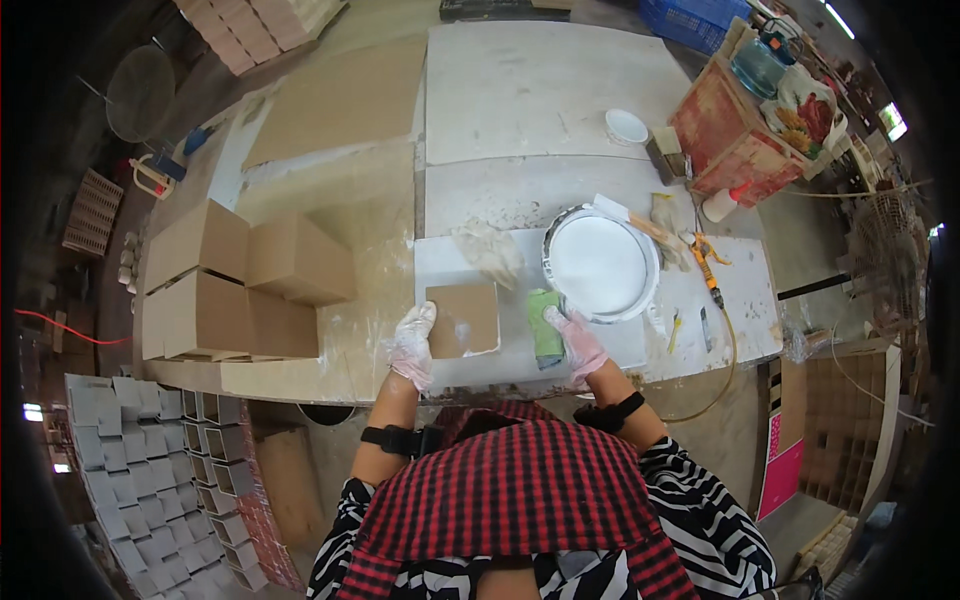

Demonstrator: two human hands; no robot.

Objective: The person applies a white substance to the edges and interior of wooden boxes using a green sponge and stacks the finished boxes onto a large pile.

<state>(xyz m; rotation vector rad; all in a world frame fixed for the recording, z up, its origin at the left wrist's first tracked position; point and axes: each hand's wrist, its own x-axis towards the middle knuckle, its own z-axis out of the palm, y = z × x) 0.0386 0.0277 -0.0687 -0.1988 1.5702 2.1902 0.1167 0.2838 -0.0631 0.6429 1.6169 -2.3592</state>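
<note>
A brown square piece (463,320), a box or board seen from above, lies near the table's front edge with pale smears on its face. My left hand (412,345), in a thin whitish glove, grips its left edge with the thumb on top. To the right, my right hand (577,345), gloved too and stained white, is closed on a green sponge (546,328), which is apart from the brown piece. Just beyond that hand stands a round tub of white paint (600,264), and a brush (640,222) lies across its rim.
Several brown boxes (220,285) are grouped on the left of the table. A crumpled plastic glove (488,250) lies behind the brown piece. At right are an orange spray gun (708,262) with a hose, a utility knife (707,328) and a white bottle (722,205); a white bowl (627,127) sits farther back.
</note>
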